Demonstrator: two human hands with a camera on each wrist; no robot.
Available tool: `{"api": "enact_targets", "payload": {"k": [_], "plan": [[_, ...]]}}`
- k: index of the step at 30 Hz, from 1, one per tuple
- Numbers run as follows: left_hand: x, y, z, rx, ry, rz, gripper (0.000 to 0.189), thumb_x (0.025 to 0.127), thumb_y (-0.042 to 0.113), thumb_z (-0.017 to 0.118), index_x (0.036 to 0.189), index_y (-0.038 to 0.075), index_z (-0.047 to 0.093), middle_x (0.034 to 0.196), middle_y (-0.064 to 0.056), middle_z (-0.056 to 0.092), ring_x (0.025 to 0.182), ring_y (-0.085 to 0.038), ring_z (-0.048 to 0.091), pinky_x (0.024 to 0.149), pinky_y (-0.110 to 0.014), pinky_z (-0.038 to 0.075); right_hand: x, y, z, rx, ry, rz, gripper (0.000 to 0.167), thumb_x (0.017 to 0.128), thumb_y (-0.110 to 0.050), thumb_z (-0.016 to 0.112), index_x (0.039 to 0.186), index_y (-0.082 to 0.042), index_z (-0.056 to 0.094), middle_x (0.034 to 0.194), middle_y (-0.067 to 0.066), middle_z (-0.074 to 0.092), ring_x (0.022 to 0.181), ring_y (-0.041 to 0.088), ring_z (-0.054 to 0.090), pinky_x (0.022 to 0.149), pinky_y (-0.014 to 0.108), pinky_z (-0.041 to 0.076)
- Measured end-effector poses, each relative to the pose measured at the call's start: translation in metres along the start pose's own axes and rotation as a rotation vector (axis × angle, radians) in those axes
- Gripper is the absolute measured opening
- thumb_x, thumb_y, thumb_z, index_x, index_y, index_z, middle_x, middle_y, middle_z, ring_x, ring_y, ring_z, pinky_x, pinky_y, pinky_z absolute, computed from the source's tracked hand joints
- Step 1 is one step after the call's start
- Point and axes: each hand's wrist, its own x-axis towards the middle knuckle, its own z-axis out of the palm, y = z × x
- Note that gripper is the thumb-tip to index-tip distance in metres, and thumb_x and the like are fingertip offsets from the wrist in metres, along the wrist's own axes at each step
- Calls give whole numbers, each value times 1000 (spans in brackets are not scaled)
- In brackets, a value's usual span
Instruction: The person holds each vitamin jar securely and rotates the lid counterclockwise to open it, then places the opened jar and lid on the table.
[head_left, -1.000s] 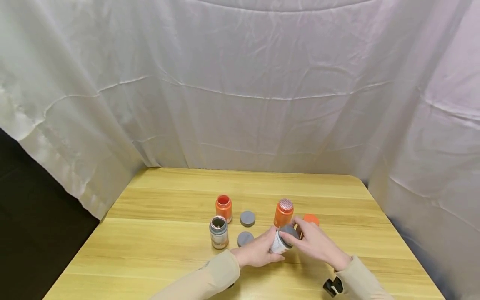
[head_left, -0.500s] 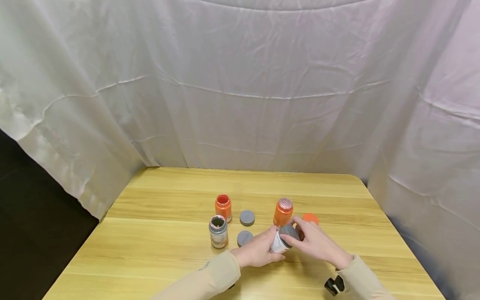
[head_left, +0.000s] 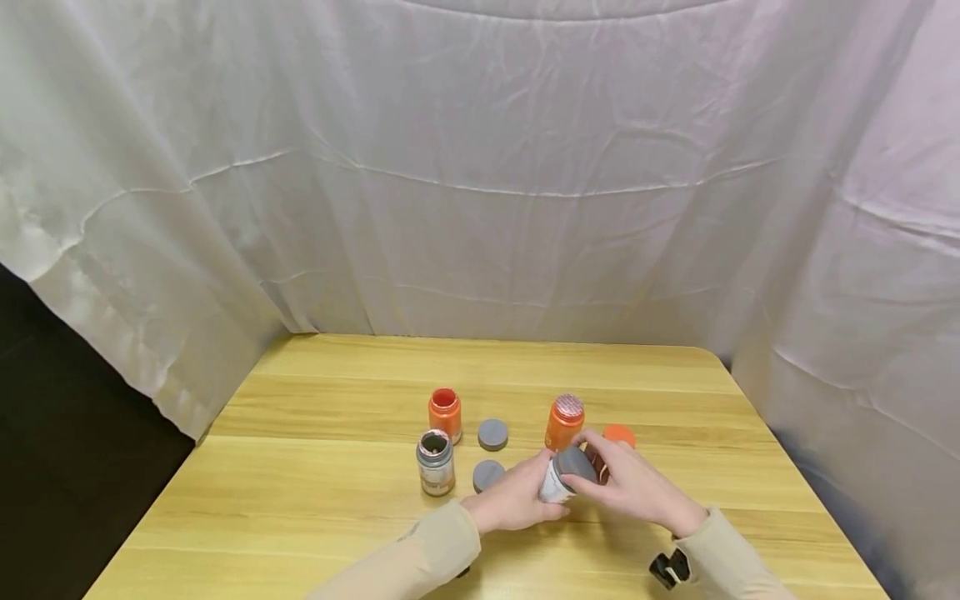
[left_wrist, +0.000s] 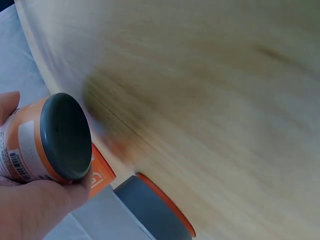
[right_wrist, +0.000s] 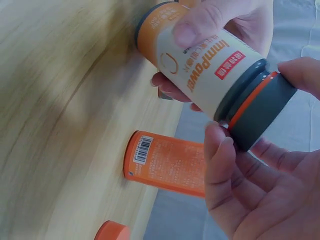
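Observation:
My left hand [head_left: 513, 500] grips the body of a white and orange supplement bottle [head_left: 553, 485] with a dark grey base and neck. The bottle is tilted above the table, its top leaning toward my right hand [head_left: 633, 483]. Fingers and thumb of that hand pinch the dark grey cap [right_wrist: 265, 112], which sits on the bottle's neck. An orange ring shows along the cap's lower edge in the right wrist view. From the left wrist, the bottle's dark base [left_wrist: 67, 137] faces the camera. Whether the cap is loose or tight is not visible.
An uncapped orange bottle [head_left: 446, 419] and an uncapped grey one [head_left: 436, 471] stand left of the hands. Two grey caps [head_left: 492, 434] lie beside them. Behind the hands stands an orange bottle [head_left: 564, 427] with a foil seal, an orange cap [head_left: 619, 436] to its right.
The held bottle tips slightly, while my right fingers shift a little at the cap. Both hands stay in nearly the same place, and the other bottles and caps remain where they were.

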Motion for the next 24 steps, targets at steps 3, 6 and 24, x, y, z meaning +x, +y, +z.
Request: {"api": "enact_targets", "payload": {"k": [3, 6, 24], "plan": [[1, 0, -1, 34, 28, 13, 57, 88, 22, 76, 134, 10, 46, 113, 2, 64, 94, 2, 57, 79, -16, 49, 0, -1, -1, 17, 11, -16, 29, 94, -36, 70, 113, -20, 55, 78, -13, 61, 67, -2, 56, 58, 21, 50], [1, 2, -3, 76, 61, 27, 54, 87, 18, 76, 131, 8, 46, 110, 2, 62, 91, 1, 56, 77, -15, 49, 1, -1, -4, 23, 23, -35, 31, 94, -35, 71, 117, -21, 56, 83, -12, 61, 73, 0, 57, 61, 22, 52], [-4, 4, -15, 206, 225, 54, 58, 78, 20, 78, 130, 13, 53, 106, 4, 65, 82, 1, 56, 67, -14, 46, 5, -4, -10, 98, 69, -234, 56, 85, -7, 79, 137, -6, 57, 110, 2, 68, 67, -2, 55, 58, 21, 52]]}}
